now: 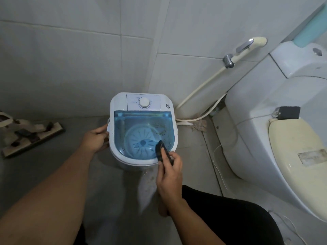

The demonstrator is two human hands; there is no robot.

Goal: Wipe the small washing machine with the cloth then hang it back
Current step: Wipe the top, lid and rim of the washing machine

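Note:
A small white washing machine (141,103) with a clear blue lid and a white dial stands on the grey floor against the tiled wall. My left hand (96,140) grips its left side at the rim. My right hand (169,174) holds a dark cloth (160,150) pressed on the front right part of the blue lid, near the rim. A pale blurred piece, perhaps more of the cloth, hangs below that hand down the machine's front.
A white toilet (265,138) with a cream lid stands close on the right, with a small black box (290,113) on it. A bidet sprayer (247,48) and hose hang on the wall behind. A floor wiper head (33,137) lies at the left. My black-clad knee (230,218) is at the bottom right.

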